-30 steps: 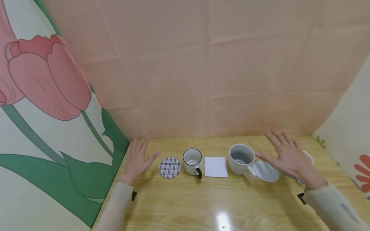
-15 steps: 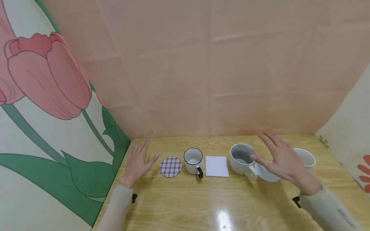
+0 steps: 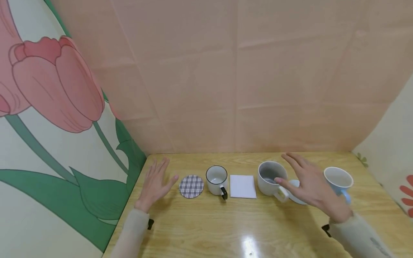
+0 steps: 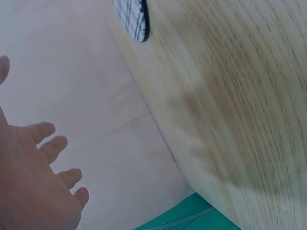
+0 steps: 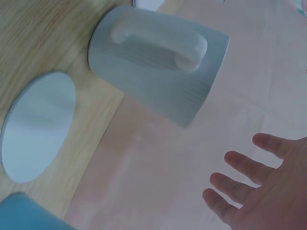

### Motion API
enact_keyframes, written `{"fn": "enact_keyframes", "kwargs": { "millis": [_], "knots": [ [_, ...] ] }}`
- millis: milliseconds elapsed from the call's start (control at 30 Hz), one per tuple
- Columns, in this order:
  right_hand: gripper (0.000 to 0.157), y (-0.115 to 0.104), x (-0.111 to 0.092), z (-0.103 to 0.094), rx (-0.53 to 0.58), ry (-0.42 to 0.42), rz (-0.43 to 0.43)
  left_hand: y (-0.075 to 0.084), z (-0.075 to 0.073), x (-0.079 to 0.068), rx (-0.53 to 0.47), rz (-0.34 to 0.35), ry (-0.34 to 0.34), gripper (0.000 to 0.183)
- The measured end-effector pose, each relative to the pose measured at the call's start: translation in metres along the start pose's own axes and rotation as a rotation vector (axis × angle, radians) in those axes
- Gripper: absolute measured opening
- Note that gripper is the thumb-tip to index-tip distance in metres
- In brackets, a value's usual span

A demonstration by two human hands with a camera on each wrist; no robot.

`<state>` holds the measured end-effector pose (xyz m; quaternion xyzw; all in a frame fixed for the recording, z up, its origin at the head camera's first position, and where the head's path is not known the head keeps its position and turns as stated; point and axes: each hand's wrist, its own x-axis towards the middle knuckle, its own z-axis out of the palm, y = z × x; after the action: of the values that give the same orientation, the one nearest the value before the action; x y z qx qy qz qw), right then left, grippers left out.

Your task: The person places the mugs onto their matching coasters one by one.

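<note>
My left hand (image 3: 155, 185) hovers over the table's left side with fingers spread, holding nothing. Just right of it lies a round plaid coaster (image 3: 191, 186), its edge also in the left wrist view. My right hand (image 3: 311, 184) is held above a round white coaster (image 5: 38, 127) and partly hides it in the head view; its fingers are extended and it holds nothing. The thumb overlaps the large white mug (image 3: 268, 186), whose handle points toward me. Right of this hand stands a mug with a white inside and light blue outside (image 3: 338, 181).
Between the hands are a small white mug with a black rim and handle (image 3: 217, 181) and a square white coaster (image 3: 242, 186). All stand in a row on the wood-grain table (image 3: 200, 229). A pinkish sheet (image 3: 193, 89) rises at the back edge; tulip-printed wall (image 3: 58, 86) borders the left.
My right hand has moved left toward the large white mug, uncovering the light blue mug. The left hand stays nearly in place. The mugs and coasters have not moved on the table.
</note>
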<state>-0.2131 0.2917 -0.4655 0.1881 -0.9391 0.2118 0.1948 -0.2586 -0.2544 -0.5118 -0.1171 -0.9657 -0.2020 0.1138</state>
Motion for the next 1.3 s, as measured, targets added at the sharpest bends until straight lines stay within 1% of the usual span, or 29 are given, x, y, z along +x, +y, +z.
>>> {"fn": "enact_keyframes", "kwargs": {
  "millis": [233, 467, 600, 733, 833, 1000, 1200, 1300],
  "knots": [
    [0.084, -0.011, 0.001, 0.01, 0.053, 0.002, -0.022, 0.003, 0.0, -0.003, -0.024, 0.022, 0.002, 0.088],
    [0.08, -0.024, -0.003, 0.016, 0.103, 0.011, -0.052, 0.006, 0.004, -0.007, -0.035, 0.087, 0.001, 0.083],
    [0.08, -0.032, -0.005, 0.022, 0.15, 0.009, -0.072, 0.008, 0.005, -0.008, -0.044, 0.11, -0.015, 0.082],
    [0.078, -0.039, -0.009, 0.029, 0.192, 0.009, -0.077, 0.009, 0.007, -0.009, -0.034, 0.112, -0.058, 0.082],
    [0.078, -0.045, -0.011, 0.033, 0.22, 0.014, -0.081, 0.01, 0.01, -0.01, -0.047, 0.112, -0.074, 0.082],
    [0.076, -0.053, -0.014, 0.038, 0.246, 0.029, -0.084, 0.011, 0.013, -0.013, -0.093, 0.106, -0.088, 0.081],
    [0.074, -0.058, -0.017, 0.044, 0.245, 0.006, -0.086, 0.012, 0.016, -0.018, -0.095, 0.109, -0.078, 0.08],
    [0.072, -0.06, -0.021, 0.049, 0.243, 0.016, -0.091, 0.014, 0.02, -0.018, -0.103, 0.12, -0.088, 0.08]
  ]
}}
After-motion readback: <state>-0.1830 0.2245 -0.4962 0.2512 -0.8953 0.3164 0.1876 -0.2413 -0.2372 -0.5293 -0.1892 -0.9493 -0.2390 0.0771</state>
